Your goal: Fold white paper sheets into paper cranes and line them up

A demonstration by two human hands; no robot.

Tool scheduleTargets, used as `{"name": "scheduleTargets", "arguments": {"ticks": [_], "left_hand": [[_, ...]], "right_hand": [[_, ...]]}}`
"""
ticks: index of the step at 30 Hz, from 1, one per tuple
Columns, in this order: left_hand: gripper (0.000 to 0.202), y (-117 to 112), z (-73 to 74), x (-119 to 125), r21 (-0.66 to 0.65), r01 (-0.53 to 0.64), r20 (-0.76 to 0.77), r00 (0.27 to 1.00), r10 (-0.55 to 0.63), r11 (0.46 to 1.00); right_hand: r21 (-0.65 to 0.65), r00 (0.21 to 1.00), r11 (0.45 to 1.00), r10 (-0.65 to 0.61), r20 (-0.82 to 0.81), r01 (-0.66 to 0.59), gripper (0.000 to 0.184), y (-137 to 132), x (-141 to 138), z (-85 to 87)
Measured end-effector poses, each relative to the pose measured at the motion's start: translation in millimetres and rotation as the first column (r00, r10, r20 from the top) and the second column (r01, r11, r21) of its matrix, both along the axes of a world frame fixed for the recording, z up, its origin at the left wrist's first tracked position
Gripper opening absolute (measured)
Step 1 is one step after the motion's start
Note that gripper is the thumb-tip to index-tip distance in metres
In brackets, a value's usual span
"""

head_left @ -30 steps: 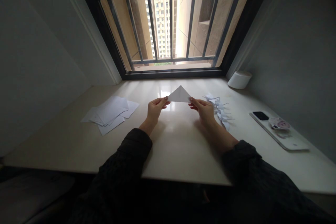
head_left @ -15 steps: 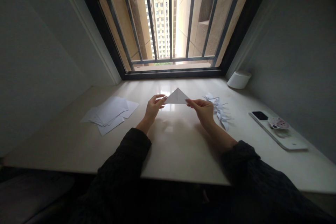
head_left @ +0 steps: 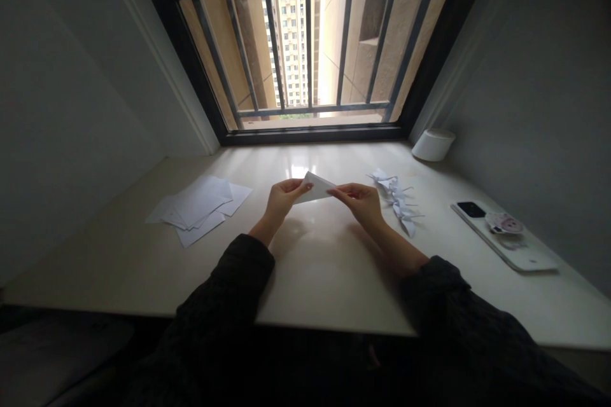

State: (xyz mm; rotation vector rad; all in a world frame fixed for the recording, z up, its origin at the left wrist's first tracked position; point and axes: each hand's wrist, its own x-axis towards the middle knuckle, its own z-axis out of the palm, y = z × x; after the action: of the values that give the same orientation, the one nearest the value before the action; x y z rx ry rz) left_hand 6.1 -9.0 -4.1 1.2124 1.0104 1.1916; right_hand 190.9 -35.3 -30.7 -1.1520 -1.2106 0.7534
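A folded white paper triangle point(head_left: 316, 187) is held just above the pale tabletop point(head_left: 324, 267), tilted nearly flat. My left hand point(head_left: 282, 198) pinches its left corner. My right hand point(head_left: 360, 200) pinches its right corner from the other side. Both hands are closed on the paper, with dark sleeves behind them.
A loose stack of white sheets point(head_left: 198, 206) lies at the left. Several folded paper cranes point(head_left: 396, 200) lie to the right of my hands. A white phone point(head_left: 506, 243) with a round sticker sits far right, a small white round container point(head_left: 433, 144) by the barred window point(head_left: 310, 51).
The paper triangle, standing upright a second ago, has tipped down towards flat, and my two hands have moved closer together.
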Motion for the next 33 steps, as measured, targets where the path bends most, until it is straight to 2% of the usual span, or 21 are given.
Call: {"name": "scheduleTargets", "arguments": {"ticks": [4, 9, 13, 16, 21, 26, 33], "left_hand": [[0.032, -2, -5.4, 5, 0.027, -0.091, -0.015, 0.996, 0.091, 0.996], [0.032, -2, -11.4, 8, 0.024, -0.138, -0.012, 0.990, 0.138, 0.990], [0.031, -3, -11.6, 9, 0.012, -0.149, -0.001, 0.989, 0.149, 0.989], [0.031, -4, -12.0, 10, 0.004, -0.137, -0.002, 0.991, 0.137, 0.991], [0.032, -4, -17.3, 12, 0.028, -0.065, -0.028, 0.997, 0.066, 0.998], [0.031, -6, -18.7, 15, 0.046, 0.007, -0.024, 1.000, -0.006, 0.999], [0.038, -6, -20.1, 18, 0.149, -0.061, -0.013, 0.998, 0.064, 0.987]], "right_hand": [[-0.033, 0.995, 0.999, 0.028, -0.094, -0.032, 0.029, 1, -3, -0.3], [-0.022, 0.983, 0.997, 0.068, -0.172, -0.073, 0.035, 1, -5, 0.4], [-0.009, 0.974, 0.995, 0.091, -0.209, -0.095, 0.032, 1, -5, -1.7], [0.004, 0.980, 0.995, 0.099, -0.174, -0.100, 0.030, 1, -3, -3.7], [0.049, 0.992, 0.991, 0.126, -0.013, -0.125, 0.036, -3, -3, -2.4], [0.085, 0.995, 0.992, 0.094, 0.033, -0.096, 0.030, -6, -5, -1.6], [0.115, 0.995, 0.989, 0.081, 0.059, -0.088, 0.030, -6, -5, -4.7]]}}
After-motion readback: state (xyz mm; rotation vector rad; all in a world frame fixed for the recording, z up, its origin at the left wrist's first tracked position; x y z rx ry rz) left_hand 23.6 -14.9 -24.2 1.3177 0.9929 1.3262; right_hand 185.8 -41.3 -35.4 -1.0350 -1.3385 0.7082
